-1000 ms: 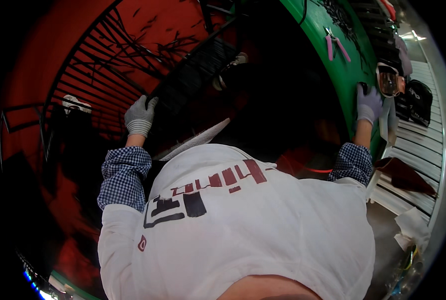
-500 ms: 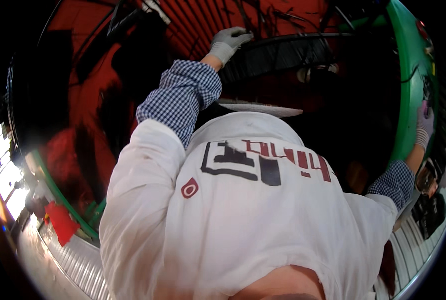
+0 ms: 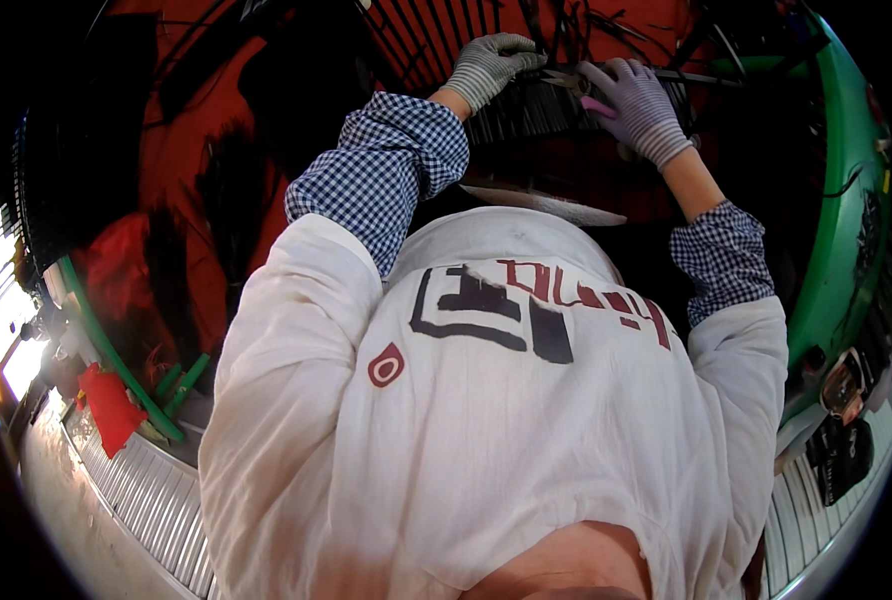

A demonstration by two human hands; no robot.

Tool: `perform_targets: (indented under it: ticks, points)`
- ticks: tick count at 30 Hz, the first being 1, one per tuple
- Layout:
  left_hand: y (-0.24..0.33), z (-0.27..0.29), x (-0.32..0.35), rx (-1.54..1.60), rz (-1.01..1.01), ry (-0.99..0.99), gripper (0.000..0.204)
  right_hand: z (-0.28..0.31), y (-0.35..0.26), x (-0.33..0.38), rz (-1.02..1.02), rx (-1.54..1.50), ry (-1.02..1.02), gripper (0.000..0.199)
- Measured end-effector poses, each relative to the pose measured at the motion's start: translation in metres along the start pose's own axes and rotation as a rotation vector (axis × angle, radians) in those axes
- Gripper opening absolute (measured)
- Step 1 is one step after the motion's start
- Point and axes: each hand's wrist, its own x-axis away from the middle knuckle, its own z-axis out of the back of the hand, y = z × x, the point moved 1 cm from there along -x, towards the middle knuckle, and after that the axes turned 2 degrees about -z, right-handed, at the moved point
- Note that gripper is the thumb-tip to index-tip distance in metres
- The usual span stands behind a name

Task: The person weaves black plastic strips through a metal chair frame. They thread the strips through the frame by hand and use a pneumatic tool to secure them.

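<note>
Pink-handled metal nippers (image 3: 569, 83) have been brought, gripped in the closed right hand (image 3: 638, 105), from the curved green surface (image 3: 838, 160) to the black slatted piece (image 3: 516, 122), apparently positioned for use beside the half-curled left hand (image 3: 488, 72), whose hold cannot be determined.

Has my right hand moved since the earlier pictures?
Yes: the right hand has moved left, off the green worktable, and holds pink-handled nippers near the left hand.

Place: factory-like workshop | Shown by: slatted metal track (image 3: 148, 510), green worktop (image 3: 834, 250), pink-handled cutters (image 3: 598, 106)
</note>
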Motion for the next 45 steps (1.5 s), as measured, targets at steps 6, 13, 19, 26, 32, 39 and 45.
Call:
perform_targets:
  ticks: [6, 13, 19, 26, 32, 39, 45]
  points:
    - [0.006, 0.001, 0.002, 0.033, 0.034, -0.011, 0.026, -0.014, 0.006, -0.006, 0.048, -0.033, -0.024, 0.064]
    - [0.012, 0.001, 0.005, 0.015, 0.071, 0.005, 0.027, -0.023, 0.016, -0.01, 0.049, 0.028, 0.031, 0.057]
    - [0.002, 0.011, -0.014, 0.071, -0.002, 0.01, 0.026, -0.045, 0.019, -0.039, 0.153, 0.059, 0.171, 0.056]
    - [0.062, 0.012, 0.017, 0.144, -0.01, 0.021, 0.014, -0.002, 0.028, -0.009, 0.249, -0.064, 0.314, 0.056]
    - [0.132, -0.008, 0.052, 0.091, 0.214, 0.051, 0.036, 0.117, 0.042, 0.065, 0.282, -0.117, 0.362, 0.046]
    - [0.2, -0.004, 0.073, 0.034, 0.318, -0.006, 0.049, 0.182, 0.04, 0.098, 0.214, -0.201, 0.145, 0.043]
    - [0.183, 0.007, 0.08, 0.349, 0.415, 0.215, 0.056, 0.25, 0.047, 0.136, -0.036, -0.423, 0.437, 0.025]
